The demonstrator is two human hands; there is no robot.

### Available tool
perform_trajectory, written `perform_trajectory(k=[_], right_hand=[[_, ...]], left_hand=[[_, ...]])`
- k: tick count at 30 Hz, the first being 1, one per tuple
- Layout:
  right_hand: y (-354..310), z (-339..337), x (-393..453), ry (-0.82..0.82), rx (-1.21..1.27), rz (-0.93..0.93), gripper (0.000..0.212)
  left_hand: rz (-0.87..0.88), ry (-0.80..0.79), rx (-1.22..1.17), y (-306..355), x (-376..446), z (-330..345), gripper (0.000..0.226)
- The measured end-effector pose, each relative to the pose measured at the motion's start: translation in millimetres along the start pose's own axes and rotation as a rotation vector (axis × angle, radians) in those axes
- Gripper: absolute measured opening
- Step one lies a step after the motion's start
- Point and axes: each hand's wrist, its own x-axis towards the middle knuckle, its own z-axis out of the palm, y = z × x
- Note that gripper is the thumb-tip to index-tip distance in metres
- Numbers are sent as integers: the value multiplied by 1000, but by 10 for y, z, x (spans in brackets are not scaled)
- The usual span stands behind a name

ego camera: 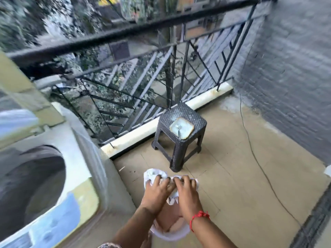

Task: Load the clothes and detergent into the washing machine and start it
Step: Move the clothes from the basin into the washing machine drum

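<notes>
Both hands gripping bunched white cloth [154, 176] low over the floor, right of the washing machine [44, 176]: left hand [157, 191] and right hand [186, 192] side by side, fingers curled into the fabric. Likely handling soft, light, limp; gathering whole wad from above advisable. Looking pale, crumpled, pinkish fabric trailing beneath wrists.
</notes>
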Motion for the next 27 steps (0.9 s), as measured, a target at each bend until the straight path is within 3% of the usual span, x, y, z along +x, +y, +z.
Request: perform_trajectory(k=[8, 15, 20, 27], right_hand=[[-884, -848, 197, 95, 60, -220, 53], [-2131, -1144, 322, 100, 105, -495, 47], [-3052, -1133, 356, 67, 136, -708, 54], [-4289, -831, 398, -13, 132, -835, 57]], left_hand=[[-271, 121, 60, -348, -588, -1080, 65], [-587, 233, 88, -1020, -1396, -1585, 41], [-786, 220, 40, -1521, -2046, -1688, 65], [-934, 230, -21, -2394, -2815, -1758, 69]])
